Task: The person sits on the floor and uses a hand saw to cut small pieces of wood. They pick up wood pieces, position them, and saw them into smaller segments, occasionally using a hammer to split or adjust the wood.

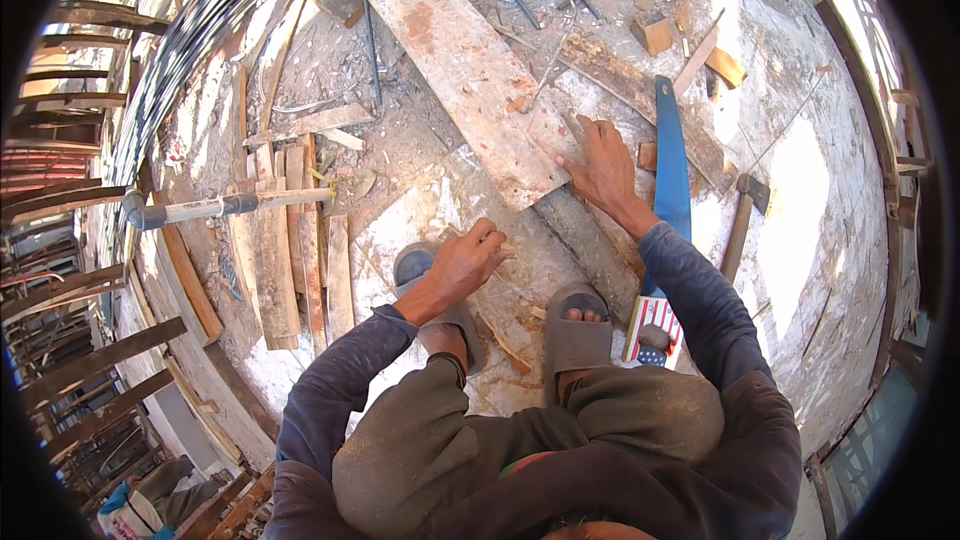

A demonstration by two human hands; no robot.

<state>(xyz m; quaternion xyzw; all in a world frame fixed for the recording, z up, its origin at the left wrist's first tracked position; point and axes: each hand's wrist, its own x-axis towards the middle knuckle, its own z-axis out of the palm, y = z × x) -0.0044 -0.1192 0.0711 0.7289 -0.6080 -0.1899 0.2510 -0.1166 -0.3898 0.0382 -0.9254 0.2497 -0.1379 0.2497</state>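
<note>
A wide, worn wooden board (pixel 450 50) slants from the far left down toward my feet, with a green patch near its far end. Its near end lies over a grey beam (pixel 590 240). At the board's right edge is my right hand (pixel 606 172), its thumb on the wood and its fingers bent along the edge. My left hand (pixel 466 265) is closed in the air left of the board's near end; whatever its fingers hold, if anything, is too small to make out. A handsaw (pixel 672 175) with a blue blade and striped handle lies beside my right forearm.
A hatchet (pixel 741 225) lies right of the saw. Narrow wooden strips (pixel 275 260) and a grey pipe with elbow (pixel 205 209) are at left. Long thin rods (pixel 185 50) run along the far left. Wood offcuts (pixel 655 35) and debris litter the far floor.
</note>
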